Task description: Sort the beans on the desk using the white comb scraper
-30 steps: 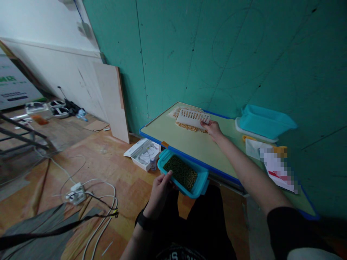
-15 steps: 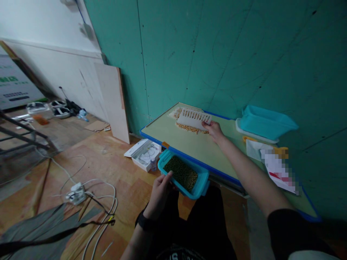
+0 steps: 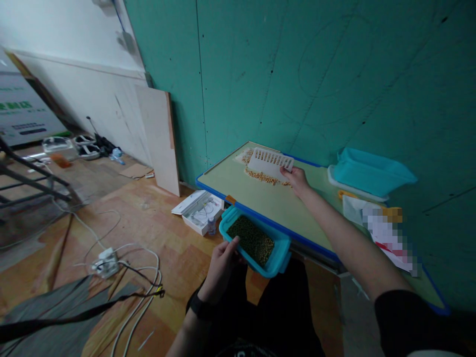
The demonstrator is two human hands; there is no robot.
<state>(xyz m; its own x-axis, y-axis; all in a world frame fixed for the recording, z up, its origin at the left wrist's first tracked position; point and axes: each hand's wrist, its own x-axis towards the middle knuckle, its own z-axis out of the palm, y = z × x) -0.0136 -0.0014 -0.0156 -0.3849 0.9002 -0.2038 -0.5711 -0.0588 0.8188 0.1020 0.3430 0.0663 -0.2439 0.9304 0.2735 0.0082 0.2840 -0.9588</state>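
- Hardly anything has moved since one second ago: only the person's view has turned slightly to the left, while both hands have stayed almost in the same places.
- Right hand (image 3: pixel 296 181) reaches over the desk (image 3: pixel 305 213); its grip is closed around the near right corner of a white slotted plate (image 3: pixel 267 168), thumb on the near face.
- This plate is at the far left part of the desk, its row of slots at the upper side, just among the yellowish grains (image 3: pixel 262 177). Whether its lower edge touches the desk, I cannot tell.
- Left hand (image 3: pixel 223 255) has its grip on the long near side of a blue plastic tub (image 3: pixel 278 252), with the thumb over the rim.
- The tub is held open side up, just beside the blue front edge of the desk and above the person's knees.
- Inside the tub I see dark green beans (image 3: pixel 247 232), with paler ones (image 3: pixel 266 251) toward the right end.
- On the right part of the desk stands a larger blue basin (image 3: pixel 374 171), upon a white lid-like piece (image 3: pixel 337 181); nearer lies a packet (image 3: pixel 390 243), partly blurred.
- On the floor, left of the tub, is an open white box (image 3: pixel 201 214), with a small bottle (image 3: pixel 211 226) just beside it.
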